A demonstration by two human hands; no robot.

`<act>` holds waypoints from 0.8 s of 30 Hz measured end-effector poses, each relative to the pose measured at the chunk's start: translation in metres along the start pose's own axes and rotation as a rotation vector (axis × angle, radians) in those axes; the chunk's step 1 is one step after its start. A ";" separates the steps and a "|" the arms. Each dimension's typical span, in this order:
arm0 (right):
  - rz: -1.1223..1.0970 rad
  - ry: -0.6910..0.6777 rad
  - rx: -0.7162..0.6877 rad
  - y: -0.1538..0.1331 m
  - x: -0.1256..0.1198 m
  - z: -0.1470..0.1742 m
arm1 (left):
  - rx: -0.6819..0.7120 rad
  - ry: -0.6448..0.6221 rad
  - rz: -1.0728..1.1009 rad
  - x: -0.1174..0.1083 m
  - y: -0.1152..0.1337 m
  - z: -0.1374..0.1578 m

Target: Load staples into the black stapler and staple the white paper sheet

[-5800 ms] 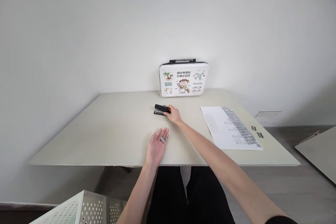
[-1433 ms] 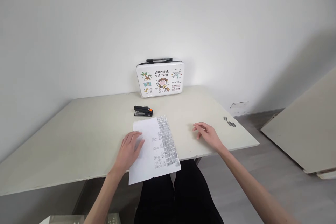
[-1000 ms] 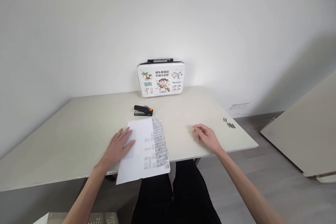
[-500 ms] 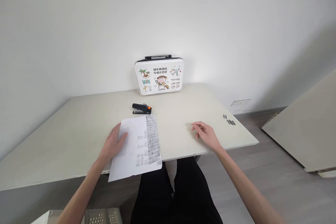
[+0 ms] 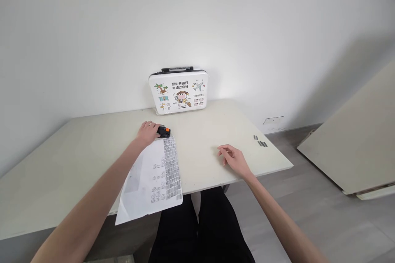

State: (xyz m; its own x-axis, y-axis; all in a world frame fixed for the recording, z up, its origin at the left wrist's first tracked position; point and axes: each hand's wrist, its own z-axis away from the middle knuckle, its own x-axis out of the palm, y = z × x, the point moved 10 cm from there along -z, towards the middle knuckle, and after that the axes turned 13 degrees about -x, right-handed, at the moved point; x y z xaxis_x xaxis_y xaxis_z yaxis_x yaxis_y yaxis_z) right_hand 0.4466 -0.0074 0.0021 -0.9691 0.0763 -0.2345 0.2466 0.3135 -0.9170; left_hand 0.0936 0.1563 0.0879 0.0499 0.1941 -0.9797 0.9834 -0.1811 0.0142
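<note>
My left hand [image 5: 147,133] is closed over one end of a black stapler [image 5: 164,132], covering much of it. The orange patch at the stapler's other end shows past my fingers. Just below lies a stack of printed paper [image 5: 145,185], with dense dark marks down its right side and its lower edge hanging over the table's front edge. My right hand [image 5: 233,159] rests on the table to the right of the paper, fingers loosely curled and somewhat apart, holding nothing.
A white case [image 5: 180,92] with cartoon prints and a black handle stands on the table [image 5: 210,127] against the wall. Several strips of staples [image 5: 261,144] lie near the right edge. A pale panel [image 5: 348,144] stands on the floor at the right.
My left hand has left the paper, reached forward and closed on the stapler. My right hand stays on the table. The view has shifted slightly right.
</note>
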 end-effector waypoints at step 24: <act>-0.020 0.021 -0.012 0.000 -0.001 -0.002 | 0.302 -0.009 0.243 -0.042 0.157 0.084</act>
State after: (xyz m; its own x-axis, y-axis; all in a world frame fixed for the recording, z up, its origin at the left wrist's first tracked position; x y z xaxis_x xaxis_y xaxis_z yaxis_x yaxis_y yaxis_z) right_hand 0.4481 -0.0060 0.0030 -0.9737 0.0902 -0.2094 0.2276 0.3261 -0.9175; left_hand 0.2316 0.0385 0.1148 0.2719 0.1026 -0.9569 0.8473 -0.4969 0.1875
